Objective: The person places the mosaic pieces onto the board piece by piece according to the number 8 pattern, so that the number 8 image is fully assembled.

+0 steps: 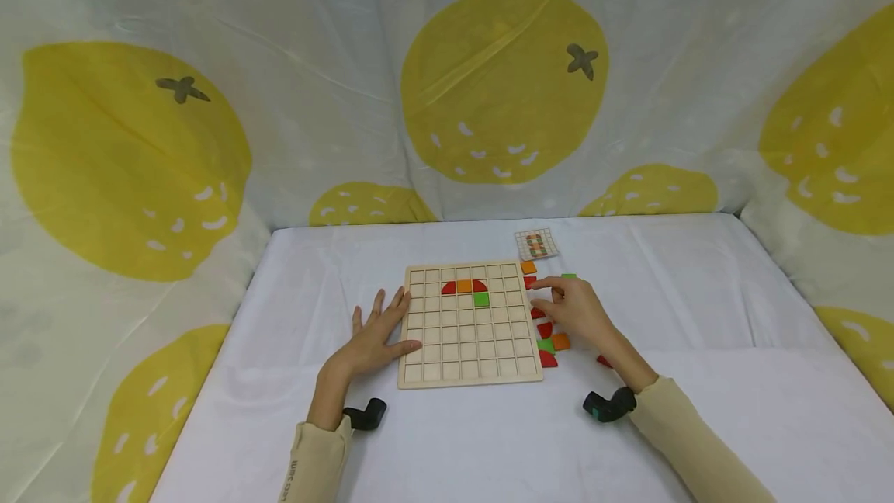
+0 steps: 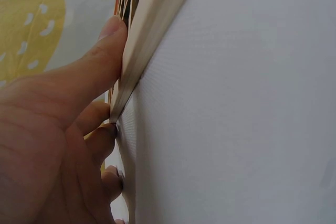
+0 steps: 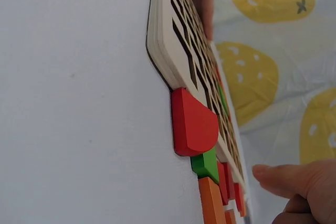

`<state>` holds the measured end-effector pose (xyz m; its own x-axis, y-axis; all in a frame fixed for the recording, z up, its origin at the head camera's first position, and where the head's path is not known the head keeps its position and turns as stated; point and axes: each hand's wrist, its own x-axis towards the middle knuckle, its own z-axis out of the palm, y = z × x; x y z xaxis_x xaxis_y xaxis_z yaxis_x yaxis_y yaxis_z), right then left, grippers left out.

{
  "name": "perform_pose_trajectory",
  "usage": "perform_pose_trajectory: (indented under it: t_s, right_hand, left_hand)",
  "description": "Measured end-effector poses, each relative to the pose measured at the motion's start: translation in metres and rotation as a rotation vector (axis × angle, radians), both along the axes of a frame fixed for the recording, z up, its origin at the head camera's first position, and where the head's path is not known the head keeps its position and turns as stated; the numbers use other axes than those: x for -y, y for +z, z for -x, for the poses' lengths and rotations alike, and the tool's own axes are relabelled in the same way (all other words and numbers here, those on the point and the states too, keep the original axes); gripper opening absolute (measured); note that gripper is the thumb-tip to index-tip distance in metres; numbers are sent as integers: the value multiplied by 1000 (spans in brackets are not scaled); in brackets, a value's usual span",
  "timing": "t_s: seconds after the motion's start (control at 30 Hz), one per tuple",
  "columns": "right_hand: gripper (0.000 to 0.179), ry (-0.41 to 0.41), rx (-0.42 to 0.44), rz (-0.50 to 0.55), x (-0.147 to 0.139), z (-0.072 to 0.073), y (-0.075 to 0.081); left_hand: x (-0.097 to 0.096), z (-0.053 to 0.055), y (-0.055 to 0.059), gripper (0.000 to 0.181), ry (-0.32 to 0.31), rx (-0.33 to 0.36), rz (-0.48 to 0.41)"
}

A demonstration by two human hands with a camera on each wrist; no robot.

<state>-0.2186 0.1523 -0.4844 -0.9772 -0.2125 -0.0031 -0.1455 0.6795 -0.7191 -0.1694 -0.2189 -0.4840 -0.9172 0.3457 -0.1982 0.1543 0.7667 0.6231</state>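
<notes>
A wooden grid board [image 1: 450, 349] lies flat on the white cloth. In its upper rows sit a red quarter-round piece [image 1: 448, 288], an orange square [image 1: 464, 286], another red quarter-round [image 1: 479, 286] and a green square [image 1: 481, 300]. My left hand [image 1: 372, 344] rests at the board's left edge, fingers spread, its thumb [image 2: 113, 30] on the rim. By the right edge, my right hand [image 1: 576, 309] hovers with thumb and index finger apart, index tip close to a red piece [image 1: 530, 282]. Nothing shows between those fingertips.
Along the board's right side lie loose pieces: an orange one [image 1: 528, 267], a green square [image 1: 546, 345], another orange [image 1: 561, 341] and a red quarter-round [image 3: 194, 124]. One red piece [image 1: 604, 362] lies by the right wrist. Behind the board is a small pattern card [image 1: 536, 244].
</notes>
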Motion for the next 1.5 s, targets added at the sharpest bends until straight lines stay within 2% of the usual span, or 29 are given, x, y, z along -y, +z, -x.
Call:
perform_pose_trajectory:
  t_s: [0.3, 0.63, 1.03, 1.27, 1.5]
  right_hand:
    - [33, -15, 46, 16, -14, -1, -3]
    - [29, 33, 121, 9, -20, 0, -7]
    - [27, 68, 102, -22, -19, 1, -11]
    - [28, 26, 101, -45, -20, 2, -10]
    - [26, 18, 108, -52, -24, 2, -6]
  left_hand:
    - [0, 0, -1, 93, -2, -4, 1]
    - [0, 1, -2, 93, -5, -15, 7]
    - [1, 1, -2, 93, 5, -8, 3]
    - [1, 1, -2, 94, 4, -8, 3]
    - [1, 1, -2, 94, 8, -8, -3]
